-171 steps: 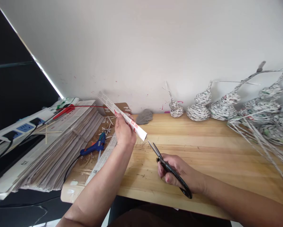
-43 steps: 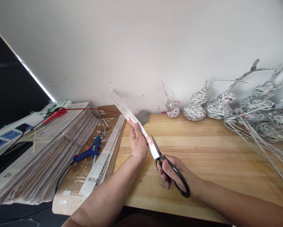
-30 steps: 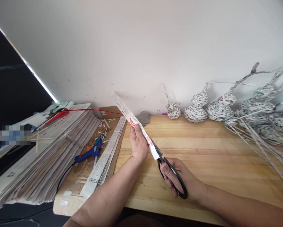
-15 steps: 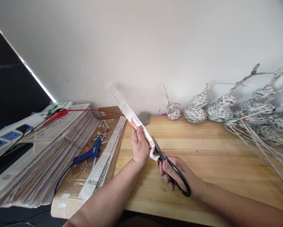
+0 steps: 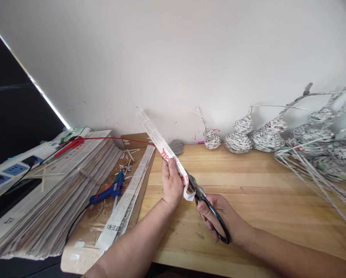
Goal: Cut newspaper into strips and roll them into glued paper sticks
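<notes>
My left hand [image 5: 173,184] pinches a long strip of printed newspaper [image 5: 153,132] between thumb and fingers. The strip slants up toward the wall, with red characters near my thumb and its lower end curling by the blades. My right hand [image 5: 216,216] grips black-handled scissors [image 5: 216,216] whose blades lie along the strip's right edge, close beside my left hand. The blades look nearly closed, and part of them is hidden by the paper. Both hands are held above the wooden table [image 5: 248,231].
At left, cardboard [image 5: 80,235] carries a blue glue gun [image 5: 109,191], paper scraps and cut newspaper strips [image 5: 132,193]. A tall newspaper stack [image 5: 74,197] and a power strip [image 5: 16,166] stand farther left. Woven paper gourds [image 5: 238,137] line the wall, with loose paper sticks [image 5: 320,185] at right.
The scissor blades have closed further along the strip's edge. Both hands sit slightly lower in the picture, and the view has shifted a little.
</notes>
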`<state>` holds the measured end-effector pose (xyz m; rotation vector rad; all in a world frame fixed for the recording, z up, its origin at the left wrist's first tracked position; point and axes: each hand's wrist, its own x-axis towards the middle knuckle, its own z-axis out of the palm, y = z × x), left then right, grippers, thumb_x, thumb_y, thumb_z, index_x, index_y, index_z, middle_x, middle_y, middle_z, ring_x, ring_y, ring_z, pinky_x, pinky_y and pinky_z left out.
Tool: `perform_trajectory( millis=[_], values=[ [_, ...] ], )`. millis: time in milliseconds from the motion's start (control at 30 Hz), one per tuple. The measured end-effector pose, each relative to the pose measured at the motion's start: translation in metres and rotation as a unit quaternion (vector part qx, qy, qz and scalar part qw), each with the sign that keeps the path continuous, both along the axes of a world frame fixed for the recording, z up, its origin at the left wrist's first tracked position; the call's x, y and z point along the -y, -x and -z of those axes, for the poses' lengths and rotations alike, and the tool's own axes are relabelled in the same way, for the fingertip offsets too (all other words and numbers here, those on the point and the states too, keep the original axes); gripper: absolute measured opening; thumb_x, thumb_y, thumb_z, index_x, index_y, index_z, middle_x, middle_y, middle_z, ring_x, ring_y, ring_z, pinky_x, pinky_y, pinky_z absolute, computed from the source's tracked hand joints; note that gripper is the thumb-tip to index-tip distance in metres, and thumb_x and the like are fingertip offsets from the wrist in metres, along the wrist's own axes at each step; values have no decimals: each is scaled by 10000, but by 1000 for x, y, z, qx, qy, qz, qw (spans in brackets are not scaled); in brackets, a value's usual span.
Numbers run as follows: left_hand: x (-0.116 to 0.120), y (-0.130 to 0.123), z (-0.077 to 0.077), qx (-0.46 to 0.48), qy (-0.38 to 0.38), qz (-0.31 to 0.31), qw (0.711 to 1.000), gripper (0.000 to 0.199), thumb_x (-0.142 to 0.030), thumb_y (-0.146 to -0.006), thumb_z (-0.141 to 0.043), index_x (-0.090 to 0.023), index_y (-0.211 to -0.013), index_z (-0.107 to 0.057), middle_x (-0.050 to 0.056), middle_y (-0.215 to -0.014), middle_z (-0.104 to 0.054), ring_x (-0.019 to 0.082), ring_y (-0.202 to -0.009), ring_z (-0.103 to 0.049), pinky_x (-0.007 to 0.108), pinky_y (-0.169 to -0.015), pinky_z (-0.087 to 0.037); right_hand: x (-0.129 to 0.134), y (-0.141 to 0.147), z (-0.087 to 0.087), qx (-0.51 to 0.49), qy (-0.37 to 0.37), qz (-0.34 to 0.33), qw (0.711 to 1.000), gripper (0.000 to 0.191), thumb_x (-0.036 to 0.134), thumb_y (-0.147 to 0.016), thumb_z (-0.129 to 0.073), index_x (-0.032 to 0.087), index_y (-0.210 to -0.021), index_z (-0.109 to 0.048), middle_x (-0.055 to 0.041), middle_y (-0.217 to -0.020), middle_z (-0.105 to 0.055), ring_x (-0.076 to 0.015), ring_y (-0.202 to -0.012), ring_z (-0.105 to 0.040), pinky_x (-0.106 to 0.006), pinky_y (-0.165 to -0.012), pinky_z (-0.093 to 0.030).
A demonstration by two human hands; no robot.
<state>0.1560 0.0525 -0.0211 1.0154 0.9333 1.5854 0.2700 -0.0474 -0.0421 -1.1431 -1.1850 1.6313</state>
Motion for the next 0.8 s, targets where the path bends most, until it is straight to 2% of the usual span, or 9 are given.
perform_trajectory(
  millis=[100,200,300,400,567,633,800],
  values=[
    [-6,7,-9,19,-7,40,999,321,-517,-800,-621,-201,-836,-577,-59,-561,-459,67,-438,-379,201,-413,-309,-5,-4,-4,18,14,16,1000,527,656,-698,-650,192,-625,-409,76,-462,-416,-44,-305,-353,-178,-273,-377],
    [-16,16,-16,45,-16,82,995,286,-427,-732,-726,-176,-772,-595,-47,-617,-528,53,-486,-450,173,-446,-354,-11,-11,-8,28,8,19,999,469,598,-754,-634,185,-650,-437,67,-491,-430,-46,-331,-369,-161,-283,-353],
    [-24,22,-19,75,-5,119,990,286,-353,-674,-786,-175,-831,-625,-24,-728,-605,64,-571,-539,167,-491,-420,-15,-16,-10,24,-17,16,999,431,560,-781,-626,182,-667,-452,60,-527,-427,-55,-390,-384,-165,-325,-372],
    [-28,27,-20,86,12,145,986,316,-347,-667,-795,-195,-886,-627,-29,-750,-621,71,-586,-570,169,-496,-459,-16,-18,-11,14,-37,4,999,409,540,-799,-619,184,-688,-452,64,-541,-407,-59,-425,-364,-176,-364,-396],
    [-30,33,-21,88,51,151,983,390,-524,-748,-679,-183,-931,-639,-15,-675,-617,93,-547,-584,187,-455,-482,-17,-19,-11,27,-56,-12,998,424,566,-818,-589,187,-694,-444,54,-571,-402,-64,-445,-361,-184,-377,-393],
    [-31,34,-20,79,56,152,984,387,-507,-746,-690,-182,-952,-643,-15,-676,-623,90,-536,-585,179,-443,-473,-17,-19,-11,22,-60,-22,998,433,583,-820,-579,185,-702,-454,47,-585,-410,-66,-456,-371,-186,-393,-392],
    [-36,36,-21,117,67,169,976,304,-420,-708,-756,-170,-810,-617,-35,-627,-589,62,-498,-541,142,-406,-414,-17,-19,-12,18,-71,-44,996,462,621,-834,-534,179,-716,-464,33,-608,-419,-72,-482,-390,-187,-413,-397]
  ],
)
